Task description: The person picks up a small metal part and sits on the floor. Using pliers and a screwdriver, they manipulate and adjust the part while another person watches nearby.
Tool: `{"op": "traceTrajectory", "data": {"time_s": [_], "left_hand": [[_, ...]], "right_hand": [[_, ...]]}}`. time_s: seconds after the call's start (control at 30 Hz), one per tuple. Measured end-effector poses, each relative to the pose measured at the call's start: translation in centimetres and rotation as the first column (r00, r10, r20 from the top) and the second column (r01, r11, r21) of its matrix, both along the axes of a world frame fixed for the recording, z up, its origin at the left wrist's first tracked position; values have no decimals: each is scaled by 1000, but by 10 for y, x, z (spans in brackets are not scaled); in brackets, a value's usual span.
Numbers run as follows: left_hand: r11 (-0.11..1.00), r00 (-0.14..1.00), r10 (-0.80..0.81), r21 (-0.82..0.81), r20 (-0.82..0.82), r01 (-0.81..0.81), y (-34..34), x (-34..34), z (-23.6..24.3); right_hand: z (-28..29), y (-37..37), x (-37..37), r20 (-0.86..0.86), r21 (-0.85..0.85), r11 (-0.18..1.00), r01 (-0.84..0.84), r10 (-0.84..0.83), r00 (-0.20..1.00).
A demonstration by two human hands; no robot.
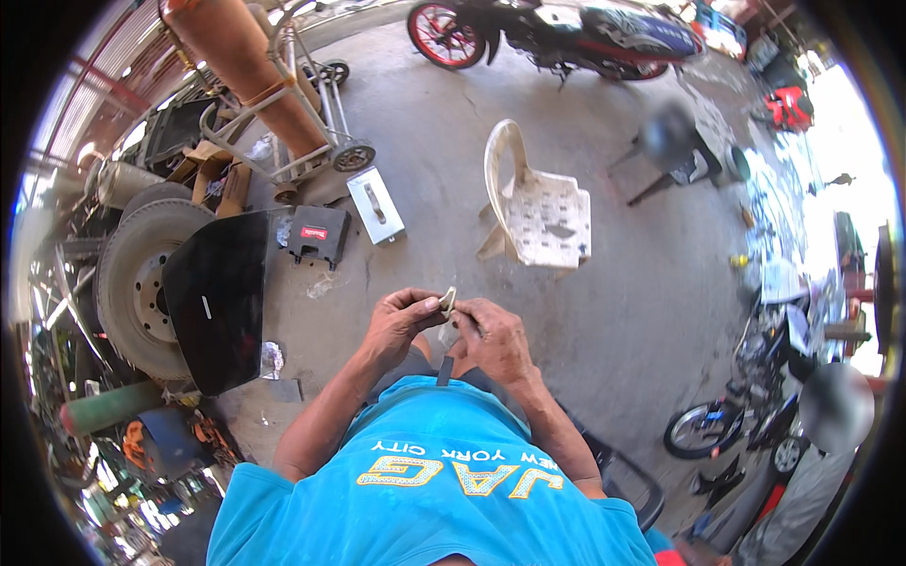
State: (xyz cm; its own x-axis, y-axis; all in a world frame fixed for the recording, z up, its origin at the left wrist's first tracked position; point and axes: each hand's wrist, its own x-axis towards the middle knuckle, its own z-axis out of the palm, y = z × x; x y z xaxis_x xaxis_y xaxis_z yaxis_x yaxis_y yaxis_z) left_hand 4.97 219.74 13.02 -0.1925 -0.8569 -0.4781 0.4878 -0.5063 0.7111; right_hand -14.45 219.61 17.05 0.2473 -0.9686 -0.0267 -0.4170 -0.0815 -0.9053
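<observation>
My left hand [401, 321] pinches a small pale flat piece [447, 300] between thumb and fingers, held up in front of my blue shirt. Close beside it on the right, my right hand [493, 338] has its fingers curled, touching the same small piece from the other side. A dark thin strip [444, 370] hangs down below the hands; which hand holds it I cannot tell. Both hands are above a bare concrete floor [623, 311].
A white plastic chair [538, 212] stands ahead. To the left are a black panel [222, 297], a large tyre [132, 278], a black tool case [316, 236], a grey box [376, 206] and an orange cylinder on a trolley [255, 71]. Motorcycles [566, 33] stand at the back; bicycles and another person at right.
</observation>
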Motion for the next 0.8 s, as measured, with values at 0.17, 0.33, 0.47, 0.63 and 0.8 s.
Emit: {"op": "traceTrajectory", "data": {"time_s": [0.17, 0.33, 0.47, 0.63, 0.8], "left_hand": [[982, 980, 190, 17, -62, -189, -44, 30, -2], [945, 943, 327, 13, -60, -327, -111, 62, -10], [946, 944, 324, -6, -64, -325, -193, 90, -2], [970, 970, 242, 21, -30, -241, -289, 126, 8], [984, 984, 175, -48, 20, -174, -386, 143, 6]], "right_hand": [[-14, -85, 32, 14, -108, 968, -227, 229, 973], [-32, -171, 70, -23, -270, 895, -355, 362, 932], [-34, -249, 98, -101, -386, 832, -398, 390, 915], [-26, -344, 125, -117, -479, 787, -388, 381, 917], [-16, -426, 141, 110, -119, 966, -231, 244, 964]]}}
